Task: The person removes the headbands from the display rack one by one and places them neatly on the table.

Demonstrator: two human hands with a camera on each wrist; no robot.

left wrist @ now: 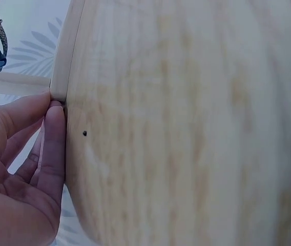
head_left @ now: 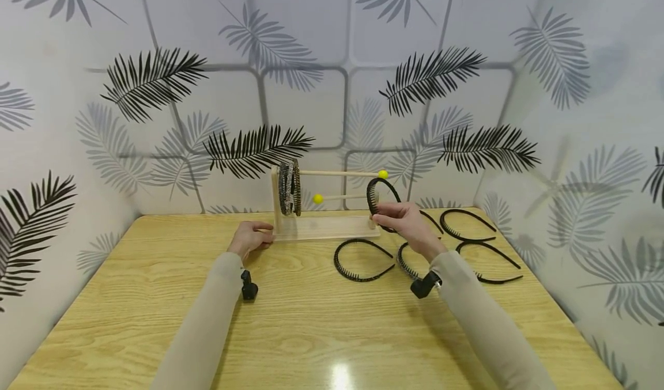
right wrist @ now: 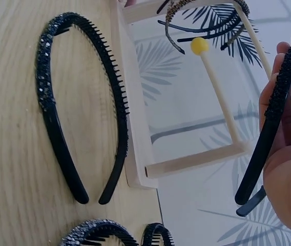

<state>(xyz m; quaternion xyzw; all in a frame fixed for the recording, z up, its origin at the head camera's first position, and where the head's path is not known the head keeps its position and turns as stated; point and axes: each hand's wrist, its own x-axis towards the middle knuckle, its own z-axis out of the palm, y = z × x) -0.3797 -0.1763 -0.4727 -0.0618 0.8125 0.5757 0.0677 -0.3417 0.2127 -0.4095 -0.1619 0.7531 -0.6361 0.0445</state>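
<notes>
A wooden headband stand (head_left: pixel 332 227) has two horizontal rods tipped with yellow balls. Several glittery headbands (head_left: pixel 289 188) hang together at the left end of its upper rod. My left hand (head_left: pixel 251 238) grips the stand's lower left corner; thumb and fingertips meet at the wood's edge in the left wrist view. With my right hand (head_left: pixel 407 222) I hold a black toothed headband (right wrist: pixel 275 110) upright near the upper rod's ball end. Its sparkly outer side and one tapered tip show in the right wrist view, while the fingers hide part of the band.
Several more black headbands lie on the wooden table (head_left: pixel 155 309) at right; the nearest headband (head_left: pixel 337 257) sits just in front of the stand's base. A yellow ball (head_left: pixel 318 199) ends the lower rod, another yellow ball (head_left: pixel 383 174) the upper. Leaf-patterned walls close in behind.
</notes>
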